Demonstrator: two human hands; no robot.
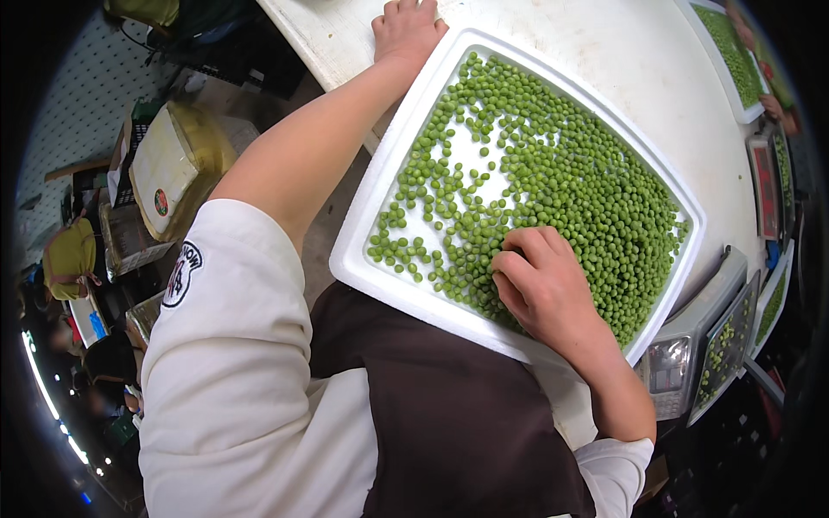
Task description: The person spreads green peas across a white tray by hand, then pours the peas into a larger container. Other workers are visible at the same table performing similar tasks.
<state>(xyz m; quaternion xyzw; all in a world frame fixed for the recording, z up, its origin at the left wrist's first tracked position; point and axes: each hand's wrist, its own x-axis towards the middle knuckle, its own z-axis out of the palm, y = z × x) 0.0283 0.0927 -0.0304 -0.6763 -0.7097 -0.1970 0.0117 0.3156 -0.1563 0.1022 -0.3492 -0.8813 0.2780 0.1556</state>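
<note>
A white foam tray [363,223] lies in front of me, its near edge against my dark apron. Shelled green peas [602,194] cover much of it, heaped thickly toward the right and sparse at the left, where the white bottom shows through. My right hand [544,285] is down in the peas near the tray's near side. Its fingers are curled and the fingertips hidden, so I cannot see whether peas are held. Past the tray's far left corner, my left hand [409,29] rests on the white table [622,58], fingers partly bent, its palm side hidden.
Right of the tray stands a scale [673,362] with loose peas on its dark platform [725,343]. Farther back are a second scale [765,188] and another pea tray [728,58] beside a person's hand [772,107]. Foam boxes [165,168] stand left, below the table edge.
</note>
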